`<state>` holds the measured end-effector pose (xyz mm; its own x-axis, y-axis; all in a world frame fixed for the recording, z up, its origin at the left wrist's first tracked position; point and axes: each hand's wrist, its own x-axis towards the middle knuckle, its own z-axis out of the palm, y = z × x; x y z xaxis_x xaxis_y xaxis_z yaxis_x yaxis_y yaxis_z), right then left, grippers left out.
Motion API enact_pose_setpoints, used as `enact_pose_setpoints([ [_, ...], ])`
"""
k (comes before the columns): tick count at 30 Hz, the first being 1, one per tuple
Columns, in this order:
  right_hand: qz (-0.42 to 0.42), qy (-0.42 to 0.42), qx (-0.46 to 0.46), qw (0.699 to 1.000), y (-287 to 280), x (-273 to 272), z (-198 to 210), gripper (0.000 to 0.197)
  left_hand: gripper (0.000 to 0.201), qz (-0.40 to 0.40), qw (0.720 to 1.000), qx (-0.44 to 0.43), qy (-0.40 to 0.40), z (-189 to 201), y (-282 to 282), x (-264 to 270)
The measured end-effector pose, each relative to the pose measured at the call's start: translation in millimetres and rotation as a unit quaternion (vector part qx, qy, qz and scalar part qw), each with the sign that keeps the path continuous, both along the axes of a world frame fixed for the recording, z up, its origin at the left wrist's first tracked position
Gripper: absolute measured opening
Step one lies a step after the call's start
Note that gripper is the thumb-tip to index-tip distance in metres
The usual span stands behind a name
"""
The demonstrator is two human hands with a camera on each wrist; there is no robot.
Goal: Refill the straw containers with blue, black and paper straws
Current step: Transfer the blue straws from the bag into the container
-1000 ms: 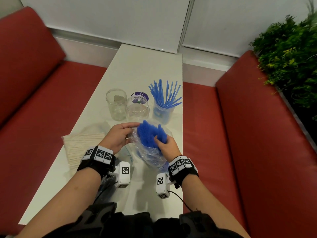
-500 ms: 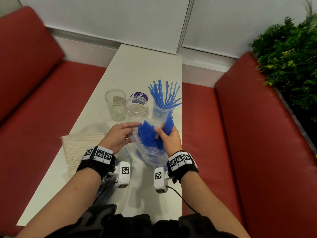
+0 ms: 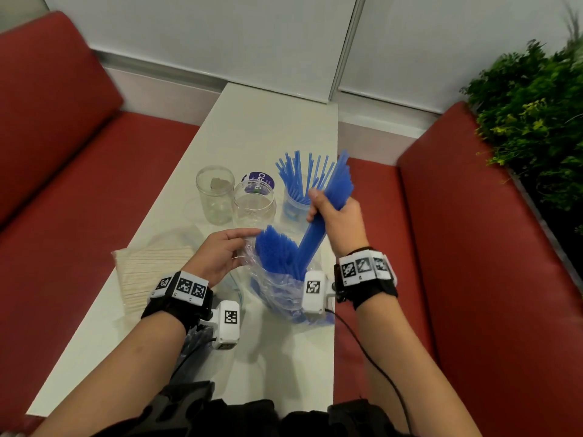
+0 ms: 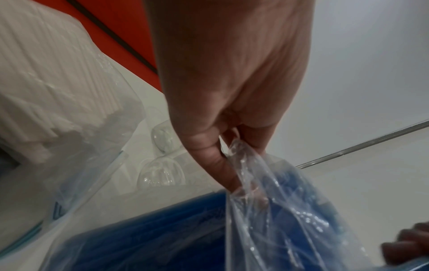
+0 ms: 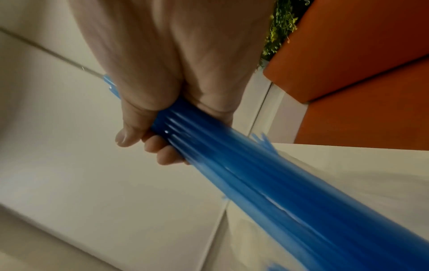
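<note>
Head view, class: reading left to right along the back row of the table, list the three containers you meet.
Empty clear jar → second clear jar, in front of a purple lid → container holding blue straws.

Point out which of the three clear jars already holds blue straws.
The rightmost jar, just beyond the right hand; the middle jar and left jar hold no straws.

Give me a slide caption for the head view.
Right hand lifts a bundle of blue straws from the plastic bag held by the left hand.
</note>
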<state>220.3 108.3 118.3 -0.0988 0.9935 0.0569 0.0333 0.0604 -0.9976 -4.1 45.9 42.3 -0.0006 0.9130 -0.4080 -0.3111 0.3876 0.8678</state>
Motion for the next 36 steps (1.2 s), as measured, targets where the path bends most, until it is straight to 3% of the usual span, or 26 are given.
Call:
enact_pose_setpoints([
  [3, -0.030, 0.031, 0.066, 0.997, 22, 8, 43, 0.033, 0.049, -0.005, 1.000, -0.001, 0.001, -2, 0, -1],
  [7, -0.097, 0.116, 0.133, 0.980, 56, 13, 90, 0.019, 0.052, -0.010, 1.000, -0.001, 0.010, -4, 1, -5],
  [13, -0.131, 0.163, 0.129, 0.969, 95, -1, 84, 0.018, 0.049, -0.012, 1.000, -0.005, 0.007, -6, 5, -4],
  [22, -0.116, 0.058, 0.071, 0.989, 132, -19, 22, 0.025, 0.047, -0.027, 0.999, -0.020, 0.017, -7, 17, -7],
  [29, -0.065, -0.027, 0.023, 0.997, 143, -29, -17, 0.014, 0.050, -0.043, 0.999, -0.027, 0.012, -12, 25, -10],
  [32, -0.069, -0.054, 0.069, 0.994, 150, -31, -15, 0.020, 0.051, -0.042, 0.999, -0.026, 0.011, -14, 29, -11],
  [36, -0.113, -0.175, 0.162, 0.965, 156, -37, -13, 0.027, 0.051, -0.043, 0.999, -0.024, 0.001, -16, 31, -11],
])
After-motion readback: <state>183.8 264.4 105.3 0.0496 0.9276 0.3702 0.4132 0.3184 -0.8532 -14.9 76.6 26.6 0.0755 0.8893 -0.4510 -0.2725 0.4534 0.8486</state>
